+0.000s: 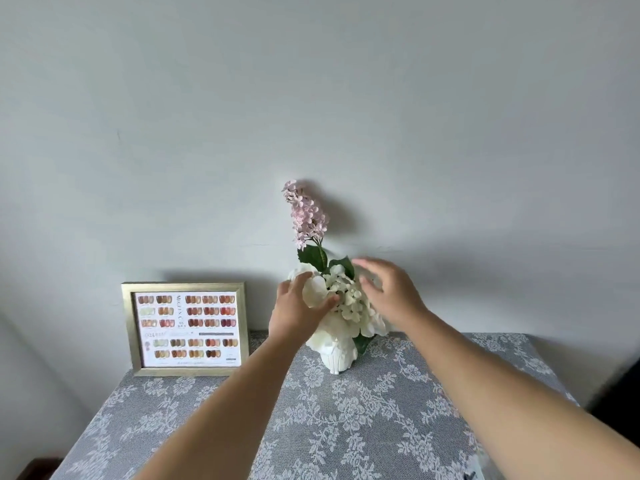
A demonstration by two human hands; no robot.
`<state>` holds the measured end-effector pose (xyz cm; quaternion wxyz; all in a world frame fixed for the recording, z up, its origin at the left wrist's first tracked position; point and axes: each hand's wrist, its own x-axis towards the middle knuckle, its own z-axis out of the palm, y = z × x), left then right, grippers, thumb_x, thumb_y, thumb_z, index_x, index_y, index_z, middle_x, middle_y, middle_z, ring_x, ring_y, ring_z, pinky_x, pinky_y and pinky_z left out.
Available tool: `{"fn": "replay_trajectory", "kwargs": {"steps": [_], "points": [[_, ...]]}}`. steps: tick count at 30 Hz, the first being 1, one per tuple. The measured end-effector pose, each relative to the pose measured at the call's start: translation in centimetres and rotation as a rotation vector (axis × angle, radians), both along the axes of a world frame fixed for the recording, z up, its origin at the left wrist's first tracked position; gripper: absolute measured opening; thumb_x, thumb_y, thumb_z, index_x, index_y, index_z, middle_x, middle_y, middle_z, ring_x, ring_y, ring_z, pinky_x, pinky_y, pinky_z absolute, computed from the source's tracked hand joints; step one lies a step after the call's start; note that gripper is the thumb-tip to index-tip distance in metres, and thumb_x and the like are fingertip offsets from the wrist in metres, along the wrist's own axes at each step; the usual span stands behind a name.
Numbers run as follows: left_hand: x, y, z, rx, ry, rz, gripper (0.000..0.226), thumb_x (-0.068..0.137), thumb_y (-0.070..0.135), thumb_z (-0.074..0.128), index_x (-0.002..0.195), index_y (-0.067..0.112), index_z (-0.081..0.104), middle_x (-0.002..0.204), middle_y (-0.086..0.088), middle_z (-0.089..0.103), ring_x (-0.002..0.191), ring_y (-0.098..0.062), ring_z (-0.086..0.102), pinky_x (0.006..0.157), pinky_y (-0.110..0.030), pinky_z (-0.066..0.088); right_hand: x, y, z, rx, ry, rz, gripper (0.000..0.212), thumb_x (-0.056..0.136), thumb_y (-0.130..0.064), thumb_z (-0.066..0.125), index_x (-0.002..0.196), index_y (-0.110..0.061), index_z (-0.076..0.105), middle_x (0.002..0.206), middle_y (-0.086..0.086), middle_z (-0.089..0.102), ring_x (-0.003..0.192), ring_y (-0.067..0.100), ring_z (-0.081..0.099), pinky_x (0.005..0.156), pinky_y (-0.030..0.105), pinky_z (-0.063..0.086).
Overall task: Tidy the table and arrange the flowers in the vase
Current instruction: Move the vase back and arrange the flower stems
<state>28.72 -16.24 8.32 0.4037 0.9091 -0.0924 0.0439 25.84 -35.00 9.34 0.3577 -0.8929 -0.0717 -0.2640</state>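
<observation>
A small white vase (pixel 335 362) stands near the back of the table and holds white flowers (pixel 346 299) and one tall pink flower spike (pixel 306 214) with green leaves. My left hand (pixel 294 306) grips a white bloom on the bunch's left side, thumb and fingers closed around its petals. On the right side of the bunch my right hand (pixel 388 289) hovers with fingers spread, holding nothing; it looks slightly blurred. The vase's upper part is hidden by the blooms.
A gold-framed picture (pixel 187 329) of colour swatches leans against the wall, left of the vase. The table wears a grey lace floral cloth (pixel 346 420). A pale wall rises right behind. A clear plastic item (pixel 485 469) peeks in at the bottom right.
</observation>
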Motion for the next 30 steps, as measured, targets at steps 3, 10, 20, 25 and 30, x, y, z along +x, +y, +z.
{"fn": "replay_trajectory", "kwargs": {"steps": [3, 10, 20, 25, 30], "points": [[0.2, 0.2, -0.1, -0.016, -0.008, 0.024, 0.082, 0.065, 0.067, 0.065, 0.133, 0.033, 0.037, 0.135, -0.004, 0.042, 0.114, -0.024, 0.052, 0.088, -0.036, 0.045, 2.2, 0.4, 2.6, 0.119, -0.052, -0.093, 0.026, 0.087, -0.013, 0.053, 0.109, -0.022, 0.064, 0.109, -0.005, 0.064, 0.084, 0.001, 0.055, 0.079, 0.02, 0.042], [0.5, 0.6, -0.2, -0.028, -0.012, 0.022, 0.086, 0.064, 0.068, 0.065, 0.133, 0.028, 0.036, 0.135, -0.002, 0.044, 0.116, -0.021, 0.051, 0.089, -0.036, 0.045, 8.3, 2.2, 3.8, 0.113, 0.33, -0.104, 0.015, 0.083, -0.023, 0.064, 0.093, -0.015, 0.072, 0.099, 0.004, 0.071, 0.086, 0.014, 0.061, 0.077, 0.023, 0.043], [0.6, 0.7, -0.6, -0.063, -0.04, 0.027, 0.083, 0.062, 0.069, 0.065, 0.129, 0.029, 0.039, 0.133, 0.0, 0.043, 0.109, -0.018, 0.053, 0.084, -0.034, 0.049, 11.1, 4.2, 4.1, 0.148, 0.453, -0.086, 0.018, 0.075, -0.026, 0.074, 0.088, -0.013, 0.071, 0.08, -0.001, 0.064, 0.06, 0.009, 0.054, 0.063, 0.023, 0.041], [0.6, 0.6, -0.3, -0.072, -0.029, 0.047, 0.083, 0.064, 0.065, 0.067, 0.132, 0.026, 0.038, 0.132, -0.002, 0.043, 0.106, -0.017, 0.052, 0.084, -0.032, 0.049, 9.3, 3.4, 4.0, 0.244, 0.364, -0.089, 0.02, 0.07, -0.023, 0.079, 0.06, -0.028, 0.061, 0.066, -0.015, 0.059, 0.058, 0.0, 0.053, 0.052, 0.017, 0.037], [0.5, 0.2, 0.1, -0.082, -0.025, 0.055, 0.083, 0.066, 0.059, 0.071, 0.134, 0.023, 0.038, 0.134, -0.003, 0.042, 0.113, -0.021, 0.051, 0.089, -0.032, 0.046, 7.3, 2.7, 3.4, 0.193, 0.377, -0.085, 0.026, 0.07, -0.022, 0.078, 0.057, -0.033, 0.059, 0.059, -0.016, 0.059, 0.036, -0.005, 0.048, 0.037, 0.009, 0.031]]}}
